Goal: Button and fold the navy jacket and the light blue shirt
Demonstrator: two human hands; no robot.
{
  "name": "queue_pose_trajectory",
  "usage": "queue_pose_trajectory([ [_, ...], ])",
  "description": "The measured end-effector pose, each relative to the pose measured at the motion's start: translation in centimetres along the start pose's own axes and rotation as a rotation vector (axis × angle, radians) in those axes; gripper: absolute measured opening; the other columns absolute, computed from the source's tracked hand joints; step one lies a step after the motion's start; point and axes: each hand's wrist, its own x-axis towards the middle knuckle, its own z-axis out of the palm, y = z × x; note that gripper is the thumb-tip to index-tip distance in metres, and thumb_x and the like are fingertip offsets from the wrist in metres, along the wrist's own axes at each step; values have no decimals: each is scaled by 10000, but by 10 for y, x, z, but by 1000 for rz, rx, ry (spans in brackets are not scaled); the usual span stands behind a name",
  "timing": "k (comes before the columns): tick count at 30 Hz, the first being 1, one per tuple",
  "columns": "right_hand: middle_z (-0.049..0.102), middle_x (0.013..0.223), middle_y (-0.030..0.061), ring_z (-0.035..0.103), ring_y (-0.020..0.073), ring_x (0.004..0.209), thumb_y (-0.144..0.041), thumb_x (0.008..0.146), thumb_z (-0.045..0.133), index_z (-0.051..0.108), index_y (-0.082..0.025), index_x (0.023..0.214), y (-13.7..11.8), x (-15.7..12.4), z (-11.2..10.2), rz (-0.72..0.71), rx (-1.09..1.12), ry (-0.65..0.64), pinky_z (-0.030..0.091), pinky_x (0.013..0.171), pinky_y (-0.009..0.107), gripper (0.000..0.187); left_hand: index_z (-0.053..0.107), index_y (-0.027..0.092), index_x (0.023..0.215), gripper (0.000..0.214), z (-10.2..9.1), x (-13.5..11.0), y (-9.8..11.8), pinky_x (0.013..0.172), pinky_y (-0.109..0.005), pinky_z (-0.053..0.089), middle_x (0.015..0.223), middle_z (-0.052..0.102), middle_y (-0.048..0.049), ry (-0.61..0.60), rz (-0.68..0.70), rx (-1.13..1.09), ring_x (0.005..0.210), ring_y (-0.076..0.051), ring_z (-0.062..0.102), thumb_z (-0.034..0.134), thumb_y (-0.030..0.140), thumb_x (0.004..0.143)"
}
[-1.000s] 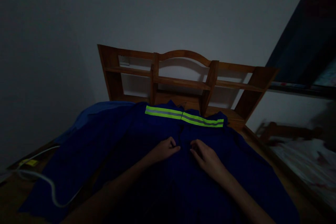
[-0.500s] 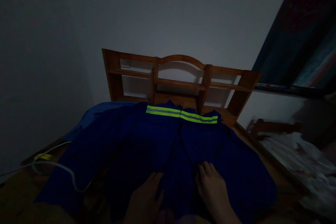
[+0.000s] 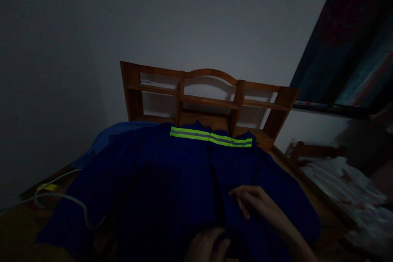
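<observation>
One jacket (image 3: 172, 180), two hands (image 3: 256, 204) (image 3: 206, 249), one shelf (image 3: 208, 100), perhaps one white cable (image 3: 66, 195)

This is a dim room in a home, most likely a bedroom. A wooden shelf unit (image 3: 208, 98) with an arched top and open compartments stands against a plain pale wall (image 3: 184, 16) at the far side of a wooden surface (image 3: 18, 229). To the right, a wooden frame (image 3: 307, 149) borders white patterned bedding (image 3: 346, 188), below a dark curtain (image 3: 346, 49). A white cable (image 3: 61, 198) trails at the near left, beside a spread blue work jacket (image 3: 172, 180).
</observation>
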Motion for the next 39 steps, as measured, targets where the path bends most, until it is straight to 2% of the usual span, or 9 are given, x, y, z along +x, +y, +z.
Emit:
queue_pose_trajectory([
  [3, 605, 733, 46, 571, 143, 608, -485, 859, 475, 656, -152, 907, 10, 4, 9, -61, -188, 124, 443, 543, 243, 382, 671, 228, 880, 279, -29, 15, 9, 790, -287, 460, 892, 675, -55, 230, 27, 0, 853, -193, 622, 402, 304, 882],
  [5, 630, 850, 59, 592, 163, 732, -425, 853, 510, 662, -184, 905, 13, 9, 15, -177, -364, 253, 462, 643, 259, 289, 655, 206, 830, 251, -44, 33, 10, 745, -261, 452, 844, 645, -49, 316, 60, 25, 808, -173, 611, 409, 240, 866],
  [7, 628, 927, 56, 592, 168, 803, -342, 859, 509, 657, -208, 934, 16, 15, 21, -280, -495, 297, 460, 721, 271, 213, 652, 192, 849, 207, -51, 53, 6, 747, -254, 445, 876, 624, -53, 357, 95, 62, 817, -168, 600, 447, 184, 827],
  [12, 609, 879, 38, 589, 157, 788, -193, 865, 452, 642, -212, 876, 26, 26, 32, -351, -616, 256, 450, 737, 266, 191, 646, 202, 936, 247, -43, 86, -6, 705, -236, 437, 941, 590, -41, 302, 157, 171, 783, -148, 576, 515, 120, 744],
  [21, 585, 979, 37, 592, 148, 835, -154, 876, 421, 624, -250, 1079, 46, 23, 38, -364, -617, 267, 461, 771, 259, 303, 590, 185, 826, 237, -34, 102, -11, 657, -206, 398, 849, 577, -16, 288, 163, 211, 742, -122, 552, 467, 30, 696],
  [25, 573, 1047, 47, 596, 149, 851, -176, 893, 402, 599, -263, 1142, 48, 24, 39, -391, -588, 274, 468, 776, 262, 329, 588, 185, 789, 170, -35, 106, -16, 661, -218, 403, 808, 607, -12, 265, 153, 131, 713, -127, 560, 472, 75, 732],
  [29, 578, 1007, 52, 594, 154, 826, -207, 902, 405, 604, -261, 1145, 47, 25, 41, -394, -567, 254, 469, 760, 267, 319, 587, 179, 784, 158, -40, 103, -16, 662, -217, 417, 785, 623, -12, 255, 180, 27, 728, -130, 579, 467, 86, 742],
  [35, 584, 969, 49, 578, 162, 872, -233, 910, 421, 617, -255, 1117, 43, 28, 40, -412, -478, 262, 455, 783, 268, 287, 497, 174, 800, 61, -36, 104, -14, 428, -192, 408, 583, 552, 28, 145, 74, -271, 459, -108, 540, 438, 169, 791],
  [39, 574, 976, 44, 575, 146, 793, -250, 891, 463, 626, -252, 1093, 42, 31, 35, -380, -434, 252, 460, 731, 259, 259, 507, 155, 805, 62, -30, 107, -17, 457, -211, 470, 593, 565, 18, 171, 78, -362, 482, -116, 577, 456, 149, 770],
])
